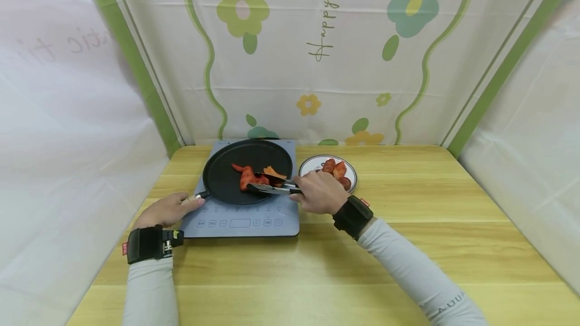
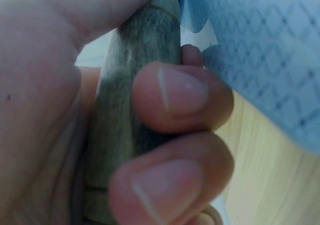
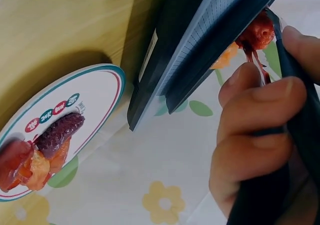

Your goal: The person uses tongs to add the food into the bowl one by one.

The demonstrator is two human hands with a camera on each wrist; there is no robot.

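Observation:
A round black frying pan (image 1: 224, 160) stands on a pale blue induction cooktop (image 1: 217, 233). My left hand (image 1: 165, 210) grips its handle; in the left wrist view the fingers curl round the wooden handle (image 2: 130, 70). In the pan lie a red piece of food (image 1: 246, 177), shaped like a chicken wing, and an orange piece (image 1: 274, 171). My right hand (image 1: 322, 192) holds black and silver tongs (image 1: 276, 190), whose tips reach over the red piece. Whether the tips clamp it, I cannot tell.
Right of the cooktop stands a small white plate (image 1: 310, 165) with a dark rim, partly behind my right hand. Several reddish food pieces (image 1: 337, 170) lie on it, a dark purple piece (image 3: 60, 132) among them. Printed fabric walls (image 1: 281, 69) enclose the wooden table (image 1: 362, 275).

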